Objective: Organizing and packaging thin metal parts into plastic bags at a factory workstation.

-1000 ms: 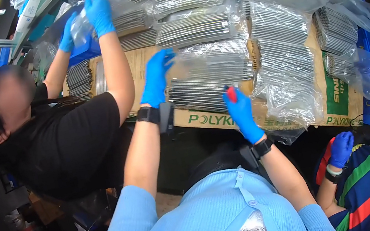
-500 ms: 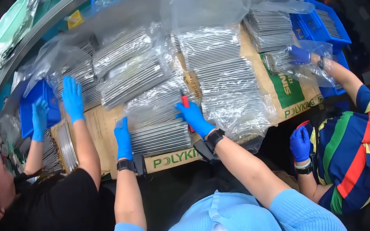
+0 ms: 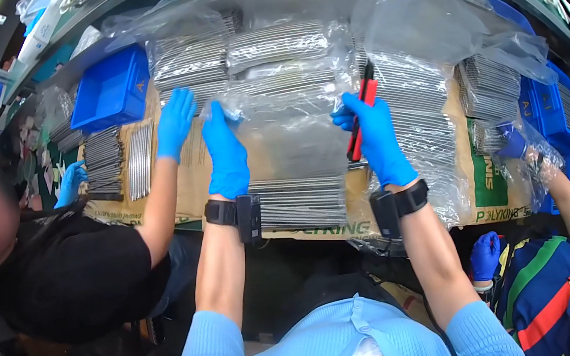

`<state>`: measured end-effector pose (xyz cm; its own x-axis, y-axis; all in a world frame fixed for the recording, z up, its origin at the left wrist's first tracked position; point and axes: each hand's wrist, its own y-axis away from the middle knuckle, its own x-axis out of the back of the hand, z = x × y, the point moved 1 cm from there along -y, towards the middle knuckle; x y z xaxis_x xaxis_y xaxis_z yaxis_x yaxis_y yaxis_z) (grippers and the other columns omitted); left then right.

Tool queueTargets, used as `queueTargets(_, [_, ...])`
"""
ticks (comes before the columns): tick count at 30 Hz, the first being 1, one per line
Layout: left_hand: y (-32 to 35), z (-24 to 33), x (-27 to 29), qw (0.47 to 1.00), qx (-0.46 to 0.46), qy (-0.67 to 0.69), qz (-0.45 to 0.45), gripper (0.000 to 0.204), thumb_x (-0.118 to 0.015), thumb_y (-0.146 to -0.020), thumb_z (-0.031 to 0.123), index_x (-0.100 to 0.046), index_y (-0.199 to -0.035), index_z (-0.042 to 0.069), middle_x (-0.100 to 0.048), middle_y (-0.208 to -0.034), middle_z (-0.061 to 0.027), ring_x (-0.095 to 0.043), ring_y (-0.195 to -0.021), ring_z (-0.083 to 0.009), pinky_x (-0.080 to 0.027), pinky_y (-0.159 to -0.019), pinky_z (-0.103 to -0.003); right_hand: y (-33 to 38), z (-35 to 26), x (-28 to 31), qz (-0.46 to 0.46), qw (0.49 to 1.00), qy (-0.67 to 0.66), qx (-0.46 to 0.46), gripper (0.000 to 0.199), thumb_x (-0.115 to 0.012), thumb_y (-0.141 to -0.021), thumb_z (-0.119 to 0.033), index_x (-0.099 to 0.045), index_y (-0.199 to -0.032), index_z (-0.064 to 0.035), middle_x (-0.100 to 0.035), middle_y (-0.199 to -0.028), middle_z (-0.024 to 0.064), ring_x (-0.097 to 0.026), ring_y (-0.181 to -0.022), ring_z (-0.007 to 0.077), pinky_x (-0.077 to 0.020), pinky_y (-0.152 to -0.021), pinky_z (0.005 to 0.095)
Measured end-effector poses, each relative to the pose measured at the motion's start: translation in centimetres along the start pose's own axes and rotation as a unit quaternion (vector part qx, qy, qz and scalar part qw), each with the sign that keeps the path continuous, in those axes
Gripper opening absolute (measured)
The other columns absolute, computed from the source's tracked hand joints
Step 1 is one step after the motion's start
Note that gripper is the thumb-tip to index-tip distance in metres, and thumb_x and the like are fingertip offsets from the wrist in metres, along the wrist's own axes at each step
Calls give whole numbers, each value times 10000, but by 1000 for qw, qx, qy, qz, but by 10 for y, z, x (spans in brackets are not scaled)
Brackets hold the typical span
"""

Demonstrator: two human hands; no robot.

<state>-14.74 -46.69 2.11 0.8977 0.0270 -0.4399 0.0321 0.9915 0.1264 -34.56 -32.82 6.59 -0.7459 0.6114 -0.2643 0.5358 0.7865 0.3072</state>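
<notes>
A clear plastic bag (image 3: 295,147) stretches between my hands, partly over a row of thin metal rods (image 3: 293,205) whose near part lies uncovered. My left hand (image 3: 226,154), in a blue glove, pinches the bag's left edge. On the right side my gloved right hand (image 3: 379,142) is closed around a slim red-and-black tool (image 3: 363,118) that looks like a utility knife. Its fingertips are by the bag's right edge; whether they grip the film too is hard to see. Just beyond lie bagged rod bundles (image 3: 284,86).
A co-worker's gloved hand (image 3: 176,124) is close to my left hand, near loose rods (image 3: 141,161) and a blue bin (image 3: 109,91). At right, another person's gloved hand (image 3: 512,140) touches a bagged bundle. Wrapped rods (image 3: 410,133) flank my right hand. Brown sacking (image 3: 179,185) covers the table.
The view has swung left. My hands have moved farther from me with the bag, and the film now spans between them. The left co-worker's hand has come off the blue bin.
</notes>
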Motion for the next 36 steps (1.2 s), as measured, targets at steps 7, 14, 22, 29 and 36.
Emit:
queueTargets(7, [25,63,-25,999,-16,35,-26,230,-498,-893,278,-554,-826,65,-522,-782,-3,-475,-710,-96,-397,-661,-249,31,-57,-15,-31,998,13,60,188,-598,-817,-194,-572,-840,-10,-610,-689,89,-563,-578,131,-437,-540,232])
queueTargets(14, [57,65,-23,988,-31,-84,-129,248,-486,-898,236,-586,-983,26,-581,-884,-23,-529,-818,-98,-426,-736,-228,53,-51,13,-41,997,31,55,162,-590,-826,-173,-558,-838,-15,-609,-697,86,-547,-558,125,-428,-522,226])
queueTargets(22, [187,-71,38,833,-39,-513,-204,262,-530,-832,305,-561,-946,72,-574,-804,-215,-551,-753,-392,-456,-629,-414,90,6,71,-290,891,319,-143,179,-584,-790,-150,-587,-830,25,-635,-728,98,-614,-608,152,-489,-547,254])
queueTargets(29, [187,-118,106,572,-59,-774,-264,250,-576,-786,267,-555,-898,45,-598,-921,-136,-557,-880,-344,-407,-790,-450,110,68,105,-366,831,359,-216,265,-596,-794,-218,-576,-912,19,-637,-737,82,-609,-598,142,-484,-540,252])
queueTargets(36, [174,-72,57,789,-147,-576,-159,301,-583,-783,228,-565,-1020,44,-573,-1013,-157,-556,-913,-334,-441,-764,-409,49,40,117,-252,909,282,-173,356,-595,-811,-273,-536,-1050,-16,-633,-812,95,-594,-623,121,-461,-521,242])
